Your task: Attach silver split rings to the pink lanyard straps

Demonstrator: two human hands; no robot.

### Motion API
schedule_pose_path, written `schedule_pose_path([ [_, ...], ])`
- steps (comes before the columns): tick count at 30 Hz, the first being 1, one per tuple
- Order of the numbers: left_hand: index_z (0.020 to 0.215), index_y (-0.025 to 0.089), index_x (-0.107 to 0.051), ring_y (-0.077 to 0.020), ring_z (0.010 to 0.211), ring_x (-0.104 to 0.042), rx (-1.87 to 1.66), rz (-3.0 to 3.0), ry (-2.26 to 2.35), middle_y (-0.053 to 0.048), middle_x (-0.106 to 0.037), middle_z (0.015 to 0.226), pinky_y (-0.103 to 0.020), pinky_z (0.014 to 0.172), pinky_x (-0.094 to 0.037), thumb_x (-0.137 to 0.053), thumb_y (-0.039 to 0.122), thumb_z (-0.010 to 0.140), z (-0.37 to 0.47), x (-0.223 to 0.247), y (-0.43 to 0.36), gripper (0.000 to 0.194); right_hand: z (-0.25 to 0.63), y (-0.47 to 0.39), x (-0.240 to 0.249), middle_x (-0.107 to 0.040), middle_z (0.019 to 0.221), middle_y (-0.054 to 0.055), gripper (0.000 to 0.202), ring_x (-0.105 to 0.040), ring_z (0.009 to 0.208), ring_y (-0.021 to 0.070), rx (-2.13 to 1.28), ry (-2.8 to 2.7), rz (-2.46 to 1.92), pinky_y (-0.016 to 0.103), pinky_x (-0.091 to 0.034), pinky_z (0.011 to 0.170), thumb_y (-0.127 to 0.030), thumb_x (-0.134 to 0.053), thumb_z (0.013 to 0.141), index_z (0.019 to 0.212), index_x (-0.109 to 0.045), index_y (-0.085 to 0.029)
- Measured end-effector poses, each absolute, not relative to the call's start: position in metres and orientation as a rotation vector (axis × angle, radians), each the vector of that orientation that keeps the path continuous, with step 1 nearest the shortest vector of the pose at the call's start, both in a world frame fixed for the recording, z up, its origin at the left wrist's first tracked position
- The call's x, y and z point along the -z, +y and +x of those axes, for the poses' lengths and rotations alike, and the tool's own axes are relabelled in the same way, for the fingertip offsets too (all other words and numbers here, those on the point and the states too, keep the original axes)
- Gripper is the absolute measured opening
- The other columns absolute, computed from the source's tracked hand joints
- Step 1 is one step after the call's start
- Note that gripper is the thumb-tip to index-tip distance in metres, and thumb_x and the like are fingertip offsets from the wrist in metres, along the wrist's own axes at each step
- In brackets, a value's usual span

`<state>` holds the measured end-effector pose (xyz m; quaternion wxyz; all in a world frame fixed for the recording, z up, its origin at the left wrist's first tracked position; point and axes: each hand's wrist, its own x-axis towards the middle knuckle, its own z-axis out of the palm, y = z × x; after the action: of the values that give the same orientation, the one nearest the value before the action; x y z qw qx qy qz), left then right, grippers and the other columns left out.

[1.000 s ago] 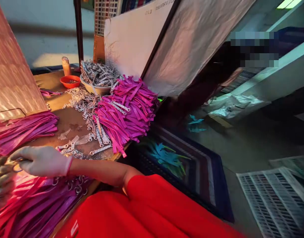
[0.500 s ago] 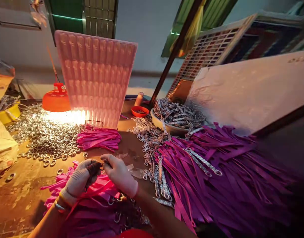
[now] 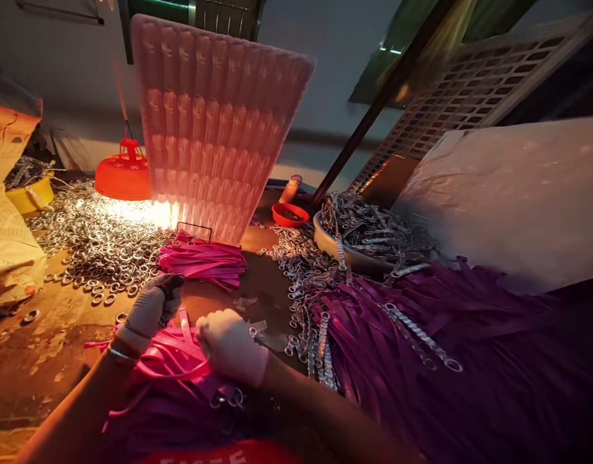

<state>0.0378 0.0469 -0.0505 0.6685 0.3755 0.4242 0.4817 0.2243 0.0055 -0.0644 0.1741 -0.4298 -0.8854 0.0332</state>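
My left hand (image 3: 154, 309), in a pale glove with dark, worn fingertips, is closed above the pink straps; what it grips, if anything, is hidden. To its right my right hand (image 3: 233, 345), also gloved, is curled into a closed shape at the edge of the pink straps (image 3: 173, 354). Its fingers hide whatever they may hold. Some metal rings (image 3: 236, 397) lie on the straps below my right hand. A smaller bundle of pink straps (image 3: 202, 259) sits just beyond my hands.
A red lamp (image 3: 123, 174) hangs over heaped metal rings (image 3: 107, 248) beside a pink ribbed panel (image 3: 214, 129). Further right are a red bowl (image 3: 290, 216), a basin (image 3: 328, 240) of metal chains, and a large purple strap pile (image 3: 422, 361). A paper bag (image 3: 11, 225) stands left.
My hands have moved apart, the left one up and leftward, the right one slightly lower with its fingers now curled in. The camera view has shifted and tilted.
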Motion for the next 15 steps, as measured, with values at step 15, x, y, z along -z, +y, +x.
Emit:
schedule_pose_path([
  [15, 0.07, 0.019, -0.053, -0.007, 0.039, -0.035, -0.898, 0.932, 1.016, 0.005, -0.043, 0.052, -0.019, 0.037, -0.023, -0.059, 0.039, 0.084, 0.039, 0.101, 0.024, 0.025, 0.211, 0.03, 0.06, -0.067, 0.076, 0.011, 0.028, -0.058, 0.067, 0.0202, -0.124, -2.671, -1.276, 0.031, -0.036, 0.062, -0.034, -0.048, 0.095, 0.086, -0.066, -0.015],
])
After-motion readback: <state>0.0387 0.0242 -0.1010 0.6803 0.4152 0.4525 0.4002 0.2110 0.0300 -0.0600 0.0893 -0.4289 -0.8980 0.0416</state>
